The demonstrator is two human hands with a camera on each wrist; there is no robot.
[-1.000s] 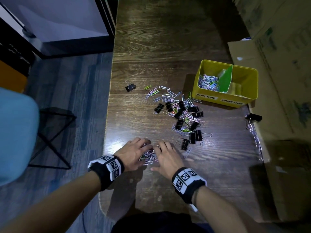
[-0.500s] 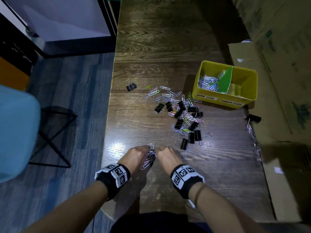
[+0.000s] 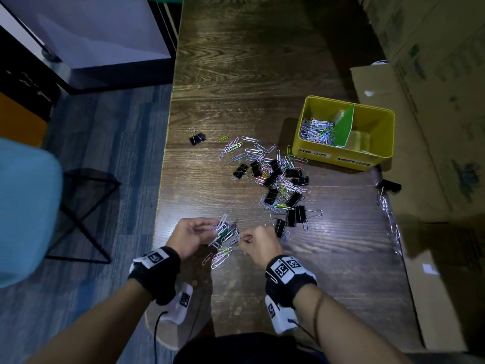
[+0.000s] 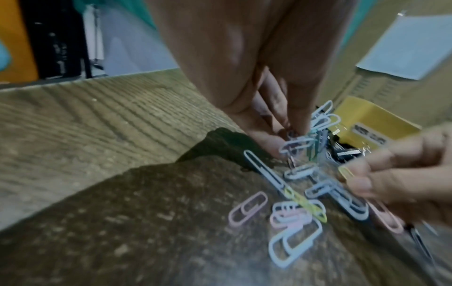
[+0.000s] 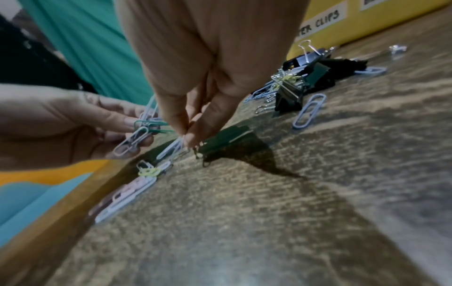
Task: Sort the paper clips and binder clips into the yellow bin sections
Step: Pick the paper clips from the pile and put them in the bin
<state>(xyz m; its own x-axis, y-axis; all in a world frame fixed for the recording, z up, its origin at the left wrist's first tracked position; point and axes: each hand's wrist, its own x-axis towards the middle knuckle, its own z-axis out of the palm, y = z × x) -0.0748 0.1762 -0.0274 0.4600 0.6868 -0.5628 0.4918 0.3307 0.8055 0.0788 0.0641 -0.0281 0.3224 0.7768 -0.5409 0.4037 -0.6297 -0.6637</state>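
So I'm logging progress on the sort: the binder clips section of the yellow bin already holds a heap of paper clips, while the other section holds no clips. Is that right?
Not quite. The head view shows the heap of paper clips in the section of the yellow bin labelled paper clips, left of the green divider. It is the binder clips section that holds no clips.

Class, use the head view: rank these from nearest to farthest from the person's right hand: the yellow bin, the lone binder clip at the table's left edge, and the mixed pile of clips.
From the right hand:
1. Mixed pile of clips, just ahead, slightly right.
2. Lone binder clip, ahead-left by the table edge.
3. Yellow bin, ahead-right, farthest.
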